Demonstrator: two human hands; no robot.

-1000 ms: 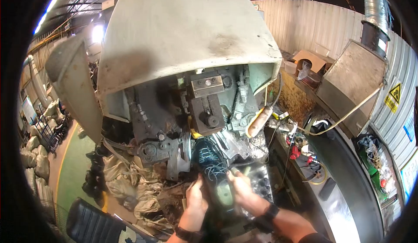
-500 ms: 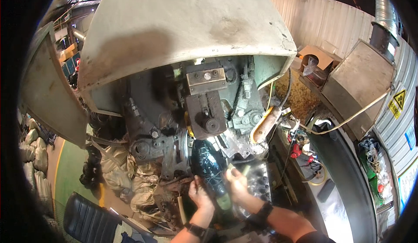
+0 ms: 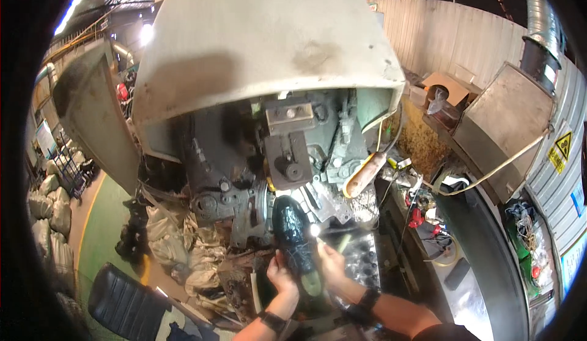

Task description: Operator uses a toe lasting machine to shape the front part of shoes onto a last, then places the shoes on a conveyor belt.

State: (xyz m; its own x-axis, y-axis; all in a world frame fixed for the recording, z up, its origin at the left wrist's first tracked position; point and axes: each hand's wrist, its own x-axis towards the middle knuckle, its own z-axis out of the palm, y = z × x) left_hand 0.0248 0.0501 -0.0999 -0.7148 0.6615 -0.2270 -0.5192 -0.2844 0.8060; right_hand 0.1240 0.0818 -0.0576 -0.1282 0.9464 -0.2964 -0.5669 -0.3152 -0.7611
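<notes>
- From where I stand, the dark shoe (image 3: 291, 220) sits low and central, toe toward the machine block (image 3: 288, 160) and heel toward the wearer.
- The left hand (image 3: 282, 275) is closed on one flank of it, the right hand (image 3: 332, 266) gripping the other.
- As far as I can judge, it is brought up to the machine but not let go; whether the toe touches metal, I can't tell.
- Its front looks glossy; a pale green patch (image 3: 312, 284) shows near the heel.
- The big pale hood (image 3: 269, 47) overhangs the block, and a rounded tan handle (image 3: 365, 174) crowds the right.
- Beyond lies a cluttered tabletop (image 3: 474, 307); crumpled pale sacks (image 3: 166, 240) and a black chair (image 3: 125, 301) fill the left.
</notes>
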